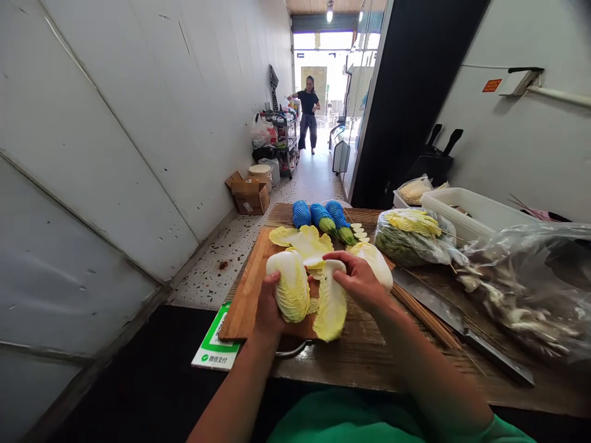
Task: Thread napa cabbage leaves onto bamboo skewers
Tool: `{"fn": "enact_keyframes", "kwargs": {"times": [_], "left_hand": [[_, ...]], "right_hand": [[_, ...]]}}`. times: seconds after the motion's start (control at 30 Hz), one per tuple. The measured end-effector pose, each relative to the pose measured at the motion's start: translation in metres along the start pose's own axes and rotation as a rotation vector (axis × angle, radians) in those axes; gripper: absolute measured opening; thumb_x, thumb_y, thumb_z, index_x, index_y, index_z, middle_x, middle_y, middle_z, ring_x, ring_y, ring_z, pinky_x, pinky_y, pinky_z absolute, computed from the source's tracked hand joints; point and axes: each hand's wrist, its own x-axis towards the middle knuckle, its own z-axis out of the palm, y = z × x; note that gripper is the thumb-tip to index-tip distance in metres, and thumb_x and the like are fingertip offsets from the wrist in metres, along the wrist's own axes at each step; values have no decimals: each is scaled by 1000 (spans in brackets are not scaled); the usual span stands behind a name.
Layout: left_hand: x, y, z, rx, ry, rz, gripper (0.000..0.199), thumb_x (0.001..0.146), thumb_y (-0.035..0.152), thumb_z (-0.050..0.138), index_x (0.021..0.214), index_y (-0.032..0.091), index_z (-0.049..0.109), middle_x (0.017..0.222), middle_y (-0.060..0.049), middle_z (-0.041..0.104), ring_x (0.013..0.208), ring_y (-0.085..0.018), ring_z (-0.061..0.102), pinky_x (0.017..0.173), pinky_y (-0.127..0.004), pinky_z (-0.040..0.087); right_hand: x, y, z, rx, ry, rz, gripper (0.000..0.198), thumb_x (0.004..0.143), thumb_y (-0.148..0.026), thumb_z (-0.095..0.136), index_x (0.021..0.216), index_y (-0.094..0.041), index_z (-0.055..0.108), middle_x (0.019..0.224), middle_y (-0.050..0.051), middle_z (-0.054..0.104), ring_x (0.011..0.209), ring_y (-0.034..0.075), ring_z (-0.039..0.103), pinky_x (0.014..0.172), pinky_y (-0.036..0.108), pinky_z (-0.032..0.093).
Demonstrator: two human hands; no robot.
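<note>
My left hand [269, 304] is wrapped round a pale yellow head of napa cabbage [290, 286], held above the near part of a wooden cutting board [252, 289]. A single cabbage leaf [330, 307] hangs from my right hand [360, 280], pinched by its white stem end just right of the head. Loose cabbage leaves [307, 245] lie on the board beyond my hands. Another napa cabbage [373, 261] rests behind my right hand, partly hidden by it.
Green vegetables in blue foam nets [319, 215] lie past the board. To the right are wooden skewers [429, 320], a large knife [462, 323], a bag of greens [410, 237], a plastic tub [466, 209] and a bag of mushrooms [517, 295]. A person [308, 114] stands down the aisle.
</note>
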Motion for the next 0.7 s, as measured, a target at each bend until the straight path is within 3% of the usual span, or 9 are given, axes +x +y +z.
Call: {"fn": "enact_keyframes", "kwargs": {"times": [0.1,0.23,0.33,0.43,0.57,0.7], "left_hand": [[-7,13,2,-77,-25,84,51,70,41,56,111,12,59,93,-12,69,83,-26,65,70,-35,55],[-16,26,6,-64,-44,112,53,75,45,54,119,16,55,104,-13,67,86,-25,65,70,-36,56],[-16,32,5,-48,34,148,51,78,49,55,119,18,55,107,-12,66,92,-24,63,75,-36,55],[-14,34,0,-67,125,207,39,78,34,60,115,21,58,106,-7,66,98,-20,61,83,-32,51],[-13,29,-8,-4,105,192,45,70,23,66,114,20,58,104,-5,66,101,-22,59,90,-34,47],[-16,24,-14,122,0,179,59,67,23,68,123,24,51,114,-4,62,107,-24,55,90,-34,46]], "right_hand": [[3,7,-7,43,51,2,35,65,-20,50,97,-16,64,67,-1,60,51,10,48,45,21,37],[31,9,-15,64,189,-81,30,66,-29,55,92,-15,61,78,2,62,62,13,55,54,24,44],[66,6,-13,26,390,-158,25,69,-35,53,87,-17,54,80,1,58,67,13,54,61,24,45],[94,10,-1,-66,495,-176,19,70,-33,52,81,-18,50,74,1,56,65,14,53,62,28,45],[99,20,18,-215,443,-177,13,64,-22,60,74,-18,53,70,4,57,75,22,56,75,39,45],[72,11,23,-294,267,-255,19,63,-18,67,82,-17,62,97,12,61,107,28,50,94,44,37]]}}
